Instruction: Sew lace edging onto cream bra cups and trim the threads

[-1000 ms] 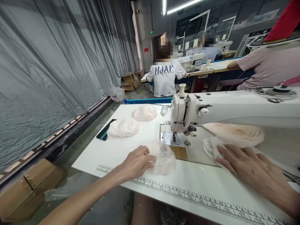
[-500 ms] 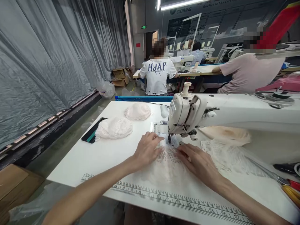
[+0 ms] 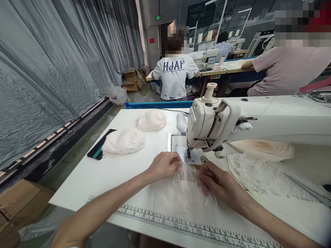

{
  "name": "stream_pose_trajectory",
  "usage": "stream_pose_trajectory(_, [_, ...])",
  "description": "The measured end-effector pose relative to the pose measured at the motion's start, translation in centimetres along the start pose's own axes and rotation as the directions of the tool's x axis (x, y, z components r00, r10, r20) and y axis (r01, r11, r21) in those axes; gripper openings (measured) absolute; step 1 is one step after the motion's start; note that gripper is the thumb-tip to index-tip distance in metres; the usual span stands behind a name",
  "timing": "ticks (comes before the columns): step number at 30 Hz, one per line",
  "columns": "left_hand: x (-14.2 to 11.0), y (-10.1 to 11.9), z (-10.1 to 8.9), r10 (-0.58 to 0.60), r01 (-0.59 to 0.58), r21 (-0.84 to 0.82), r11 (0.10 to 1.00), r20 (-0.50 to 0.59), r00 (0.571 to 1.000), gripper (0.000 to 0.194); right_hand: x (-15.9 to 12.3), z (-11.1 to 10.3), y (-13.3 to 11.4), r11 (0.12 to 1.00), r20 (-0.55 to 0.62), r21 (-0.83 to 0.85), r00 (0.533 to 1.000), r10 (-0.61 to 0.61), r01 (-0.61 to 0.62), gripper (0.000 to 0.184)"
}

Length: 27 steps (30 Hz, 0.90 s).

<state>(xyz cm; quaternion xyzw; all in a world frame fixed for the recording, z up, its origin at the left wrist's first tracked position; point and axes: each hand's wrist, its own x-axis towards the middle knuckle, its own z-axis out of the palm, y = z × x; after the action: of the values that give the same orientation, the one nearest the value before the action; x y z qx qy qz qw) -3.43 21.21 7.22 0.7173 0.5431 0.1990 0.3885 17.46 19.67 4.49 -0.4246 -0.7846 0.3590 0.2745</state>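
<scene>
White bench (image 3: 103, 179), printed ruler (image 3: 176, 224) along near edge, sewing machine (image 3: 204, 124) mounted. Sheer lace piece (image 3: 184, 199), partly blurred, on bench just in front of machine. Left hand (image 3: 163, 167) pinching its far left edge; right hand (image 3: 217, 179), fingers bent, pinching its right edge. Two lace piles (image 3: 124, 142) left of machine. Flat lace (image 3: 263, 174) near machine's arm.

This is looking like a sewing workshop: a white sewing machine (image 3: 271, 117) is standing on a ruler-marked table (image 3: 116, 172). Co-workers (image 3: 174, 77) are sitting ahead; another machine (image 3: 211, 57) and thread cones (image 3: 200, 38) are showing near them.
</scene>
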Motion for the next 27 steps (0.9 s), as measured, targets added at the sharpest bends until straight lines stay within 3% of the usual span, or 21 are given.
stream_pose_trajectory(3, [0.7, -0.5, 0.3, -0.025, 0.026, 0.101, 0.995, -0.005, 1.000, 0.017, 0.4, 0.1, 0.8, 0.997, -0.014, -0.083, 1.000, -0.010, 0.009, 0.016])
stream_pose_trajectory(9, [0.9, -0.4, 0.4, -0.020, 0.022, 0.211, 0.977, -0.014, 1.000, 0.012, 0.3, -0.1, 1.2, 0.975, 0.049, -0.098, 0.979, -0.196, 0.200, 0.032])
stream_pose_trajectory(17, [1.1, -0.9, 0.9, 0.017, -0.001, 0.242, 0.970, -0.063, 0.998, 0.012, 0.4, 0.7, 2.5, 0.930, -0.015, -0.250, 0.959, -0.282, 0.270, 0.035])
stream_pose_trajectory(22, [0.5, -1.2, 1.5, 0.072, -0.039, 0.317, 0.948, -0.094, 0.993, 0.026, 0.2, 0.9, 2.7, 0.915, -0.017, -0.288, 0.954, -0.300, 0.282, 0.035])
stream_pose_trajectory(24, [0.3, -1.1, 1.7, 0.099, -0.050, 0.376, 0.925, -0.114, 0.989, 0.029, 0.1, 0.8, 2.7, 0.882, -0.009, -0.365, 0.946, -0.323, 0.298, 0.034])
stream_pose_trajectory(27, [0.2, -1.1, 2.0, 0.158, -0.093, 0.452, 0.887, -0.109, 0.981, 0.015, 0.0, 0.3, 2.3, 0.770, -0.009, -0.567, 0.933, -0.361, 0.293, 0.031])
